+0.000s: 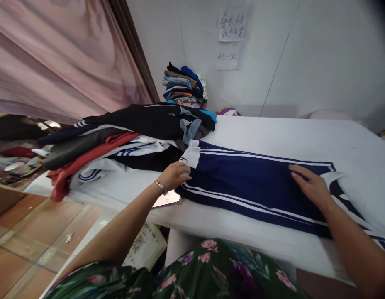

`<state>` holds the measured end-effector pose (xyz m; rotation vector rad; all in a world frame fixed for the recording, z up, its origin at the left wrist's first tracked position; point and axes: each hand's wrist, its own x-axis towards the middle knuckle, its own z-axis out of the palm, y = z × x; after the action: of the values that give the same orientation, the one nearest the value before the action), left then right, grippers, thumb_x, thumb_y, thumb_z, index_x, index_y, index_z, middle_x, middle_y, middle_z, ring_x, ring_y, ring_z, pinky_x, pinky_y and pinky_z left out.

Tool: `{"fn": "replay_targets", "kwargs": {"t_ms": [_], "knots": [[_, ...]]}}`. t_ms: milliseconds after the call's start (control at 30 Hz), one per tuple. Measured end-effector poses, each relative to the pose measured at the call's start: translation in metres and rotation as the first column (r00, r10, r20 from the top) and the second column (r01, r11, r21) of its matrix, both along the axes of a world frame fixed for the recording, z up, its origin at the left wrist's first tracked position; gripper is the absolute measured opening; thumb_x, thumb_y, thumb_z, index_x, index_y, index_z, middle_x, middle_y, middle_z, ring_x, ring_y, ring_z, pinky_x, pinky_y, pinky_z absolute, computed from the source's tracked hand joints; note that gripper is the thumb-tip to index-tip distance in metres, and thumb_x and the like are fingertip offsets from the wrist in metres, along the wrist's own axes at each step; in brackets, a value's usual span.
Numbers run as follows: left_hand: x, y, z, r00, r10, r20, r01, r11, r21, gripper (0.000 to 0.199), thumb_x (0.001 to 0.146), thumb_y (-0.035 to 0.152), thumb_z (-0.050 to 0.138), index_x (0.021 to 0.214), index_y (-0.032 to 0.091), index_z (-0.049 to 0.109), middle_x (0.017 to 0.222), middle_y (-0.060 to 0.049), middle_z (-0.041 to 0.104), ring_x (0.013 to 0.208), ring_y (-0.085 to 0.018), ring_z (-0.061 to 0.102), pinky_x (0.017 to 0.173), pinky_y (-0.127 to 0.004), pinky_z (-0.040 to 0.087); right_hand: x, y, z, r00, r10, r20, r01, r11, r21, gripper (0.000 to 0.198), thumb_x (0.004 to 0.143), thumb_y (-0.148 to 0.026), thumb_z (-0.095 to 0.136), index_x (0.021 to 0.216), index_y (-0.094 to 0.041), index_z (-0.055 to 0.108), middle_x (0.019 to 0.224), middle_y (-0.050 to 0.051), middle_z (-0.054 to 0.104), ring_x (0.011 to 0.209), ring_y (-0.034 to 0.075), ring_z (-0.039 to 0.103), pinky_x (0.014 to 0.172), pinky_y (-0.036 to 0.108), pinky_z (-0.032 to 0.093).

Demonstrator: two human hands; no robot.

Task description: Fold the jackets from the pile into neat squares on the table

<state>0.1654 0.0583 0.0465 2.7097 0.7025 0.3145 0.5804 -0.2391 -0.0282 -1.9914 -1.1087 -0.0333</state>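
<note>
A navy garment with white stripes lies stretched across the white table. My left hand pinches the garment's left end, beside its white cuff. My right hand rests flat, fingers spread, on the navy fabric toward its right end. A bracelet circles my left wrist.
A loose heap of dark, red and white clothes covers the table's left part. A folded stack of clothes stands by the back wall under paper notes. A pink curtain hangs at left; tiled floor lies below.
</note>
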Motion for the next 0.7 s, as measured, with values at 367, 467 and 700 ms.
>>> {"fn": "replay_targets", "kwargs": {"t_ms": [367, 467, 700], "knots": [[-0.001, -0.018, -0.007, 0.965, -0.066, -0.255, 0.084, 0.994, 0.062, 0.014, 0.078, 0.034, 0.064, 0.086, 0.027, 0.074, 0.110, -0.003, 0.068, 0.110, -0.022, 0.056, 0.100, -0.041, 0.035, -0.111, -0.040, -0.003, 0.878, 0.400, 0.263, -0.347, 0.910, -0.226, 0.025, 0.091, -0.033, 0.049, 0.107, -0.027, 0.068, 0.111, 0.006, 0.068, 0.100, 0.023, 0.062, 0.085, 0.040, 0.053], [-0.002, -0.018, -0.007, 0.962, -0.078, -0.262, 0.097, 0.994, 0.059, 0.016, 0.081, 0.027, 0.059, 0.087, 0.027, 0.073, 0.109, -0.002, 0.069, 0.108, -0.021, 0.058, 0.098, -0.039, 0.037, -0.103, -0.046, -0.008, 0.886, 0.340, 0.315, -0.260, 0.928, -0.268, 0.029, 0.092, -0.037, 0.046, 0.110, -0.026, 0.067, 0.113, 0.007, 0.066, 0.100, 0.025, 0.061, 0.083, 0.041, 0.053], [-0.011, -0.016, -0.008, 0.957, -0.098, -0.274, 0.116, 0.992, 0.049, 0.026, 0.078, 0.027, 0.060, 0.101, 0.027, 0.071, 0.119, -0.003, 0.065, 0.115, -0.022, 0.056, 0.098, -0.037, 0.040, -0.098, -0.067, -0.004, 0.919, 0.229, 0.321, -0.153, 0.957, -0.245, 0.032, 0.089, -0.047, 0.047, 0.105, -0.028, 0.067, 0.107, 0.008, 0.066, 0.098, 0.027, 0.061, 0.079, 0.042, 0.054]]}}
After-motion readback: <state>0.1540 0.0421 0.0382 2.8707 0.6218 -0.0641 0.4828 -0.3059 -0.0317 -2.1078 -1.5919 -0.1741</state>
